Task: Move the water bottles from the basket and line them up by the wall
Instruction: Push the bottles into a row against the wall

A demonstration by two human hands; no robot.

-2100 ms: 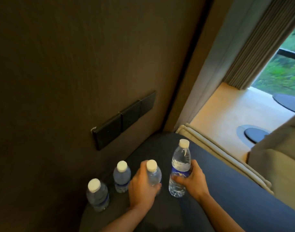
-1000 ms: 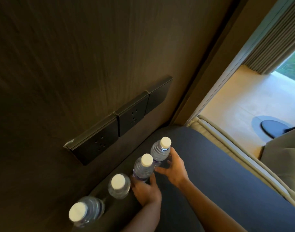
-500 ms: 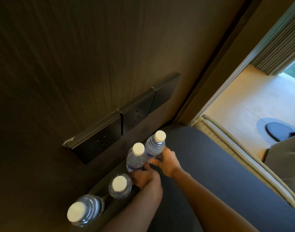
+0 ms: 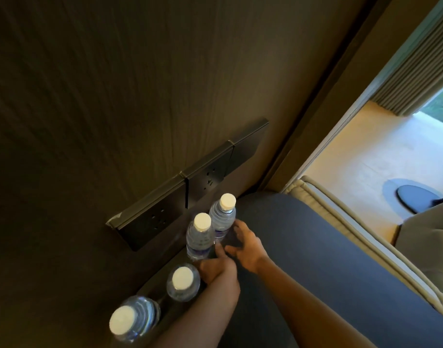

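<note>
White-capped water bottles [image 4: 200, 237] stand in a row of four along the dark wall [image 4: 115, 96]. I see my right hand [image 4: 245, 247] spread beside the far two; my left hand [image 4: 216, 270] curls loosely at the third bottle's base.

The scene is dim. Daylight comes only from the window [image 4: 441, 101] at the upper right and makes the floor [image 4: 366, 151] there bright, almost washed out. The wall [image 4: 115, 96] is dark brown and falls into shadow toward the left and the bottom. The white caps [image 4: 182, 278] catch the little light. The nearest bottle [image 4: 133, 318] is blurred. Straight lines bend near the edges, from the wide lens. The picture is soft and a little grainy.
</note>
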